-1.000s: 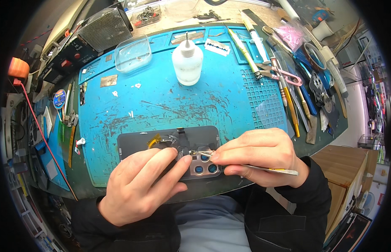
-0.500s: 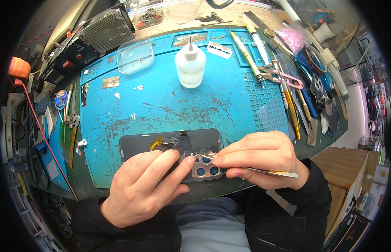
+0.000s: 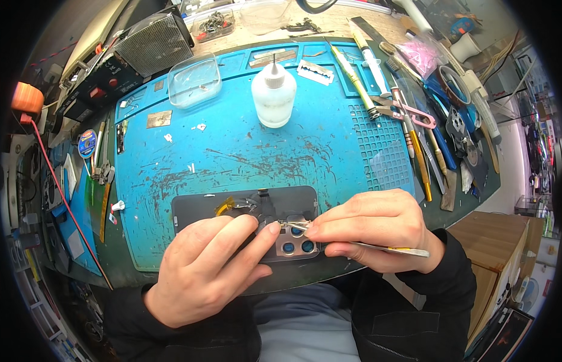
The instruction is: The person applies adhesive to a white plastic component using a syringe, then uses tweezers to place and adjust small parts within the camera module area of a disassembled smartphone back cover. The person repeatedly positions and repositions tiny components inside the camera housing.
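A dark phone back panel (image 3: 202, 205) lies on the near edge of the blue mat, its camera plate with round lens openings (image 3: 288, 247) at the right end. My left hand (image 3: 211, 259) holds it down, fingers bent and thumb low by the near edge. One of its fingertips touches the spot beside the lens plate. Pinched in my right hand (image 3: 377, 226) are metal tweezers (image 3: 402, 250), their tips meeting a tiny part by that left fingertip. An amber and black flex cable (image 3: 225, 206) lies on the panel, partly hidden behind my left fingers.
A white squeeze bottle (image 3: 274, 96) stands upright on the scratched blue mat (image 3: 233, 145). Behind it are a clear plastic box (image 3: 195, 81) and a razor blade (image 3: 315, 72). Pink-handled pliers (image 3: 408, 113), syringes and several tools crowd the right. A solder spool (image 3: 88, 143) sits left.
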The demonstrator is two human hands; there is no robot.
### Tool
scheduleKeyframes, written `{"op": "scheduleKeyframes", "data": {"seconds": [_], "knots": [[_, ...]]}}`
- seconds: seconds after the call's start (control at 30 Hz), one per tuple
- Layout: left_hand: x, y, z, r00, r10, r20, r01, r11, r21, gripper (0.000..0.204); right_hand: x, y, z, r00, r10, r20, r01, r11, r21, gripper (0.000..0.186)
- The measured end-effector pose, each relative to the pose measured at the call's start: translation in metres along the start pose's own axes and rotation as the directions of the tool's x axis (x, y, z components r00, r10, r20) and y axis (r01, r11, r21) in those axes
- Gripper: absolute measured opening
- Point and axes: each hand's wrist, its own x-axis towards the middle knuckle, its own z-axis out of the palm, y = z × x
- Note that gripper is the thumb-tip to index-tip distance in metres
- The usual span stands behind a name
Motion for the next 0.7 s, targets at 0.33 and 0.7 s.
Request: {"op": "scheduleKeyframes", "data": {"seconds": [0.33,0.7], "knots": [[0.0003,0.0022,0.0008,1.000,0.008,0.005,-0.008,1.000,0.031,0.060,-0.0003,-0.0009,-0.0011,1.000,0.008,0.009,-0.008,1.000,-0.009,0.026],[-0.0009,0.0022,0.0023,1.000,-0.009,-0.025,0.009,1.000,0.013,0.059,-0.0016,-0.0008,-0.0010,1.000,0.020,-0.012,-0.020,1.000,0.011,0.024]]}}
